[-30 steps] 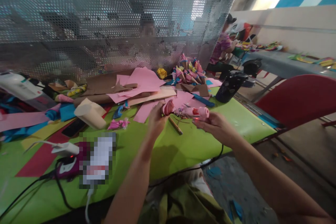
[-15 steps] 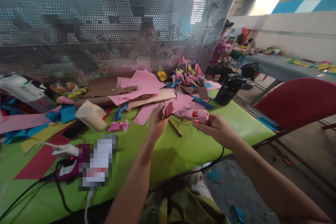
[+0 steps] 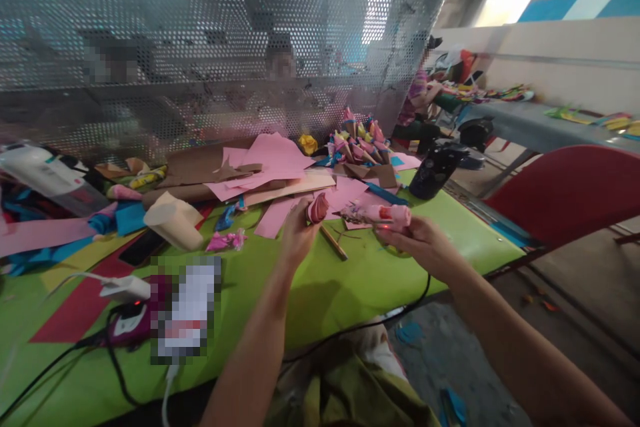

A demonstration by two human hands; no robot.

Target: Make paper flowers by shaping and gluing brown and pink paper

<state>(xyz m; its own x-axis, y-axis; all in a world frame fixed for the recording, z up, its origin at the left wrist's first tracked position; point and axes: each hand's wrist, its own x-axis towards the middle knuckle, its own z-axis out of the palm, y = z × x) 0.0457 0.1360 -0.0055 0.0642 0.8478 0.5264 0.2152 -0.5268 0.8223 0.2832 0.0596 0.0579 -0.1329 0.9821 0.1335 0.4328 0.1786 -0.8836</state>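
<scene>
My left hand (image 3: 299, 227) is closed around a dusky-pink rolled paper piece (image 3: 317, 208) with a swirled, layered end. In my right hand (image 3: 417, 240) is a pink glue gun (image 3: 393, 215) with a small red light and a black cord. Its messy, glue-crusted nozzle end points left at the paper piece, with a gap between them. Below the two hands a pencil-like stick (image 3: 333, 242) lies on the green tabletop (image 3: 320, 293).
Pink paper sheets (image 3: 273, 160) and a pile of paper cones (image 3: 357, 140) lie behind my hands. A dark bottle (image 3: 435, 170) stands right. Left are a cream paper roll (image 3: 173, 220), a power strip (image 3: 133, 323) and a phone (image 3: 187, 307). A perforated metal screen (image 3: 210, 47) rises behind.
The glue gun in my right hand has moved slightly right and up, away from the paper piece. My left hand has shifted only a little left.
</scene>
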